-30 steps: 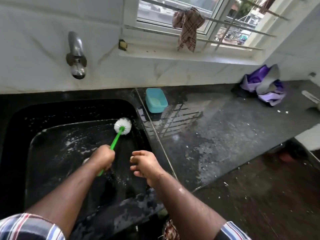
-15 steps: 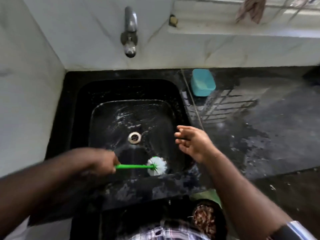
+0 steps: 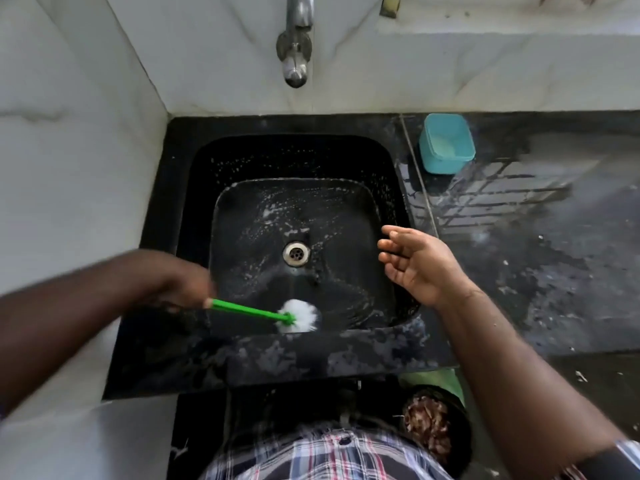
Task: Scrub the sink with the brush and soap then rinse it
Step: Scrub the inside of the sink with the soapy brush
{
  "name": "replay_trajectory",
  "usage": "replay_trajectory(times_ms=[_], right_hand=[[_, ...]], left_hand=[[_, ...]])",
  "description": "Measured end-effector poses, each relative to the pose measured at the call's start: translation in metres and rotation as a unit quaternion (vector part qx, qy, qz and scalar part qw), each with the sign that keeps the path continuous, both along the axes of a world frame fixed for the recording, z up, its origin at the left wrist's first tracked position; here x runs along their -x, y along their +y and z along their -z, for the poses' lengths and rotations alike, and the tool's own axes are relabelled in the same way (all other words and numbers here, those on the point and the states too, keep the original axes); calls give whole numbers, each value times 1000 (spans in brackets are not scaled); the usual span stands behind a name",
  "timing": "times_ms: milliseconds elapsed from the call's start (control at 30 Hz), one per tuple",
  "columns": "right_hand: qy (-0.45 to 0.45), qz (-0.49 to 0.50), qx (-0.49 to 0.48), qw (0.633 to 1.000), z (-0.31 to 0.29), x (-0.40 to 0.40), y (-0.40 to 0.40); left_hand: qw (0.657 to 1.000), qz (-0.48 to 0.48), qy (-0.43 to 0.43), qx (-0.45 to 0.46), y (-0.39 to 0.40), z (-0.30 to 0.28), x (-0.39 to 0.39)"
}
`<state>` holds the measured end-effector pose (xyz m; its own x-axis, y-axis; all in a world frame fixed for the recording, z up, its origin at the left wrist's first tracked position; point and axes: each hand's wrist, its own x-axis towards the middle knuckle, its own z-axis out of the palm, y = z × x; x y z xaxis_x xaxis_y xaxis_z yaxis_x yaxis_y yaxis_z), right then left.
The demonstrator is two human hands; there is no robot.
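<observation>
Scrubbing the sink near wall, my left hand grips the brush, fingers wrapped; right hand hovers, fingers relaxed. I'd press firmly, overlapping strokes toward the drain.

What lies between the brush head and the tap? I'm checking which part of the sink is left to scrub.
In the head view, the drain and soapy sink floor lie between brush head and tap.

A green-handled brush with white bristles lies nearly level against the near wall of a black sink, whose floor shows soap foam around a metal drain.
</observation>
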<state>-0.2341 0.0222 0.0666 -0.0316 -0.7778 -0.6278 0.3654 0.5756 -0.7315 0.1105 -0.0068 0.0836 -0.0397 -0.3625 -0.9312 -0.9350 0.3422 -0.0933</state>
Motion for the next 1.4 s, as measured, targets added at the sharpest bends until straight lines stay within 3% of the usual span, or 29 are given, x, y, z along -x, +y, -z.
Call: replay_trajectory(times_ms=[100,200,300,367,500,567,800,867,1033,1167,1233,1400], right_hand=[[-8,-4,-7,1000,4,-3,2],[-13,-7,-8,1000,5,-5,2],[-14,-2,1,1000,3,-1,1],[-12,-1,2,1000,3,5,-1],[-22,6,-2,1000,6,9,-6],[-28,0,-3,1000,7,6,-8],[-27,-21,2,999,4,1,-10],[-25,-20,0,999,4,8,-11],[-36,-31,-4,999,9,14,-13],[-48,-43,-2,998,12,8,-16],[-54,-47,1,997,13,7,-17],[-63,-51,2,997,22,17,-13]], left_hand=[[998,-1,-24,57,-14,3,-11],[991,33,84,94,-3,40,58],[982,0,150,118,20,65,113],[983,-17,117,137,6,59,87],[990,11,-48,133,-16,17,-9],[989,9,-69,129,-11,6,-19],[976,-54,94,187,13,49,132],[972,-73,102,199,3,49,122],[989,-22,-86,119,2,16,6],[960,105,-256,45,4,-26,-6],[941,125,-302,83,-6,-35,8],[903,112,-287,298,-42,-49,25]])
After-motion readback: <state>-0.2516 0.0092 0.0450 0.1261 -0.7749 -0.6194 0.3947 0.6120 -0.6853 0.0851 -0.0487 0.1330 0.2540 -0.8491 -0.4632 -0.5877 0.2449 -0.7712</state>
